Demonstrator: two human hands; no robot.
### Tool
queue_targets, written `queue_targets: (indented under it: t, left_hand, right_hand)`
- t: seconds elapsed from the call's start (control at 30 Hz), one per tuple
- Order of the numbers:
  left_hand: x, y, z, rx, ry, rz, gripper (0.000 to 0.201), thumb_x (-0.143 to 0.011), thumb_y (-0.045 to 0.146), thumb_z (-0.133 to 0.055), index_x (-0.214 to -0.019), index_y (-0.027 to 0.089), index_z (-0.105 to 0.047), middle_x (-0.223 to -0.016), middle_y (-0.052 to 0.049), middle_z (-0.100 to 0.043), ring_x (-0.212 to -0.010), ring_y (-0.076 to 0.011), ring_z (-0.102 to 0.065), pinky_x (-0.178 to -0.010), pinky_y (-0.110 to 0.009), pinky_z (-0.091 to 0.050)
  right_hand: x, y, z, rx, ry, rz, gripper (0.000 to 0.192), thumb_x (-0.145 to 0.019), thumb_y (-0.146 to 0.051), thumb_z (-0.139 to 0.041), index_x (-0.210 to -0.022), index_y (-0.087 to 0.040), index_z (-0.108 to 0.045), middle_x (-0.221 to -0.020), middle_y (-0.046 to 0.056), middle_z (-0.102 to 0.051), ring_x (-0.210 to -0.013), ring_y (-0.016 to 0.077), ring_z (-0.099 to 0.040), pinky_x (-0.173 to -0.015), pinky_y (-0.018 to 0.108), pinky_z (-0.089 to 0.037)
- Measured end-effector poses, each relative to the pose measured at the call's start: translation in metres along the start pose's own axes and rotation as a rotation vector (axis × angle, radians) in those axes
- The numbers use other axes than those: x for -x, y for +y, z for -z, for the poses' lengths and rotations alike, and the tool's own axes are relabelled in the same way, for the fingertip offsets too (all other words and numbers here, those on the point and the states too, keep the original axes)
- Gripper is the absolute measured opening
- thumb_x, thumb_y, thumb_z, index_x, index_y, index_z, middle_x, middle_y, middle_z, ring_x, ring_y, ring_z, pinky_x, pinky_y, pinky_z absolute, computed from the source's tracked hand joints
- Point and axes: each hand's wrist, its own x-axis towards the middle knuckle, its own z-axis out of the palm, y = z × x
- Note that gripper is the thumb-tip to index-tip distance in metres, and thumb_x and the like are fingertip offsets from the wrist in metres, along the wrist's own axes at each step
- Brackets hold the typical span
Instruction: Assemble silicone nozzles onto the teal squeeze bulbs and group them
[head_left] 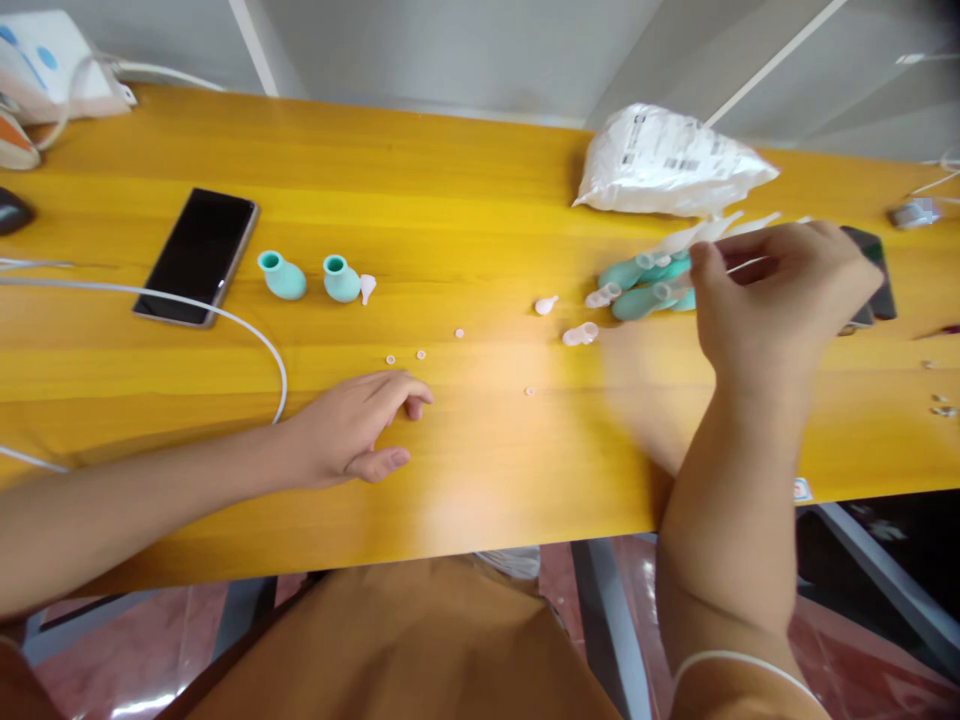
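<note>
At the far left edge of the yellow wooden desk (pixel 480 160) sits a white pouch with blue dots (pixel 45 65), and a white cable (pixel 225 325) loops across the wood past a dark phone (pixel 196 256) lying face up. Just right of the phone stand two teal squeeze bulbs (pixel 311 278), upright and close together, with a small clear nozzle (pixel 367 287) touching the second one. The left hand (pixel 352 430) lies palm down on the desk below these bulbs, its grip loosely open with the fingers curled and nothing held; a few tiny pale rings (pixel 420 354) lie just beyond its fingertips. Further right, two loose clear nozzles (pixel 579 334) rest on the wood just left of a bunch of teal bulbs (pixel 637 290) lying on their sides. The right hand (pixel 772 300) is raised over the right end of that bunch, blurred, its grip partly closed; whether it has hold of a bulb cannot be told. Behind it lies a white plastic bag (pixel 667 160) with a printed barcode label, the writing too small to read, and a second dark phone (pixel 874 275) shows past the knuckles.
</note>
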Motion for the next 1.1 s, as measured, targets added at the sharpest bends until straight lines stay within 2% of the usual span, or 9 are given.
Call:
queue_targets:
  t: [0.2,0.3,0.47,0.57,0.7,0.83,0.9,0.97,1.1]
  left_hand:
    - [0.0,-0.001,-0.001,-0.006,0.004,-0.015,0.057,-0.11,0.071,-0.045,-0.132,0.019,-0.056,-0.115,-0.012,-0.074,-0.086,-0.0241,-0.063,-0.081,-0.039,-0.055]
    - [0.0,0.0,0.0,-0.013,0.006,-0.017,0.058,-0.11,0.071,-0.044,-0.132,0.019,-0.056,-0.115,-0.011,-0.074,-0.086,-0.024,-0.063,-0.081,-0.039,-0.055]
    - [0.0,0.0,-0.001,-0.007,0.003,-0.015,0.059,-0.11,0.073,-0.044,-0.132,0.02,-0.056,-0.116,-0.012,-0.074,-0.087,-0.0245,-0.064,-0.081,-0.039,-0.055]
    - [0.0,-0.001,-0.001,-0.011,0.005,-0.024,0.059,-0.111,0.073,-0.044,-0.132,0.019,-0.056,-0.116,-0.012,-0.074,-0.086,-0.0243,-0.064,-0.081,-0.039,-0.054]
    - [0.001,-0.002,-0.001,-0.011,0.003,-0.027,0.055,-0.112,0.069,-0.045,-0.132,0.02,-0.056,-0.117,-0.011,-0.074,-0.087,-0.0241,-0.064,-0.083,-0.039,-0.054]
    - [0.001,-0.003,-0.002,-0.001,0.014,-0.032,0.051,-0.111,0.066,-0.049,-0.133,0.02,-0.056,-0.117,-0.011,-0.074,-0.087,-0.0243,-0.064,-0.084,-0.039,-0.053]
    - [0.001,-0.004,-0.002,0.0,0.019,-0.038,0.048,-0.11,0.062,-0.051,-0.133,0.02,-0.056,-0.117,-0.011,-0.074,-0.087,-0.0241,-0.064,-0.083,-0.038,-0.053]
    - [0.001,-0.002,-0.003,-0.012,0.023,-0.047,0.042,-0.109,0.055,-0.055,-0.132,0.02,-0.056,-0.117,-0.011,-0.074,-0.086,-0.0232,-0.064,-0.081,-0.037,-0.054]
    - [0.0,0.005,-0.002,-0.104,0.068,-0.017,0.021,-0.107,0.029,-0.059,-0.126,0.021,-0.058,-0.108,-0.005,-0.074,-0.081,-0.0192,-0.065,-0.08,-0.034,-0.054]
  right_hand:
    - [0.004,0.004,0.01,-0.131,-0.057,0.039,0.014,-0.101,-0.04,-0.069,-0.09,-0.032,-0.071,-0.092,0.008,-0.077,-0.088,0.0354,-0.073,-0.093,0.059,-0.058]
    - [0.004,0.001,0.01,-0.132,-0.052,0.024,0.013,-0.099,-0.038,-0.07,-0.088,-0.031,-0.071,-0.092,0.007,-0.076,-0.089,0.0358,-0.074,-0.095,0.059,-0.057]
    - [0.002,-0.002,0.003,-0.02,-0.016,-0.02,0.012,-0.097,-0.033,-0.073,-0.086,-0.027,-0.071,-0.088,0.008,-0.075,-0.081,0.0285,-0.072,-0.095,0.051,-0.058]
    - [0.001,0.003,-0.001,0.009,-0.002,-0.004,0.014,-0.101,-0.036,-0.071,-0.09,-0.027,-0.072,-0.085,0.006,-0.073,-0.084,0.0291,-0.073,-0.094,0.051,-0.059]
    - [0.002,0.008,-0.002,-0.03,0.085,0.081,0.019,-0.103,-0.041,-0.074,-0.089,-0.028,-0.072,-0.078,0.005,-0.069,-0.091,0.0332,-0.073,-0.092,0.054,-0.059]
    - [0.007,-0.002,0.004,-0.18,0.379,0.173,0.031,-0.108,-0.044,-0.072,-0.082,-0.028,-0.07,-0.072,0.005,-0.059,-0.09,0.0359,-0.072,-0.087,0.055,-0.056]
    - [0.013,-0.013,0.008,-0.258,0.424,0.204,0.037,-0.115,-0.045,-0.062,-0.083,-0.028,-0.072,-0.075,0.006,-0.061,-0.09,0.0353,-0.073,-0.089,0.056,-0.055]
    - [0.021,-0.024,0.01,-0.313,0.339,0.273,0.039,-0.118,-0.043,-0.056,-0.087,-0.029,-0.075,-0.077,0.006,-0.064,-0.093,0.0352,-0.073,-0.091,0.055,-0.055]
    - [0.033,-0.04,0.009,-0.428,0.115,0.438,0.031,-0.115,-0.035,-0.06,-0.088,-0.03,-0.075,-0.078,0.007,-0.068,-0.084,0.033,-0.071,-0.085,0.052,-0.054]
